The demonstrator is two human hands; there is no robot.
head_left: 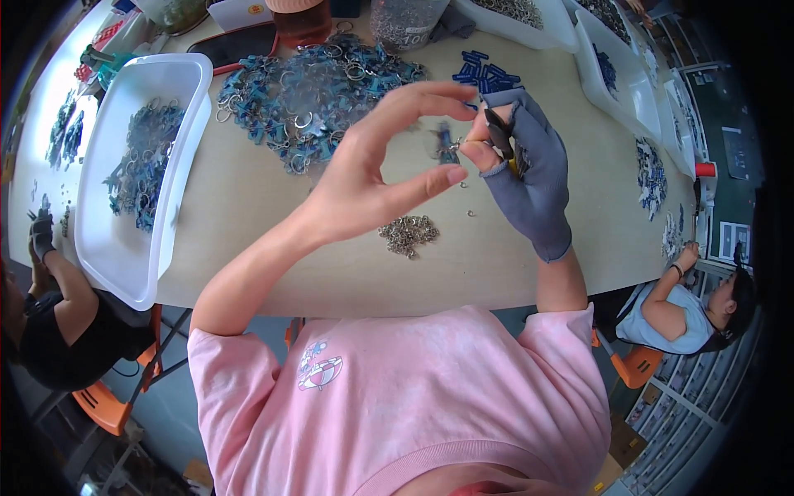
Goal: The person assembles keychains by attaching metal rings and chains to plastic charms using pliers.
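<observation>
My right hand [529,174], in a grey glove with bare thumb and fingertips, is closed around small pliers [499,134] with a dark head and a bit of yellow at the grip. At its thumb and fingertip hangs a blurred blue charm with metal fittings [447,144]. My bare left hand [372,161] reaches in from the left with thumb and fingers apart, its fingertips close to the right hand. Below the hands lies a small heap of metal rings or clasps [409,237]. Behind my left hand spreads a big pile of blue charms with key rings [322,99].
A white tray [141,269] of similar charms stands at left. Dark blue tags [486,74] lie beyond my right hand. At the back are a phone [236,48], a reddish jar [302,26] and a clear tub [397,29]. White bins [616,99] stand right. People sit on both sides.
</observation>
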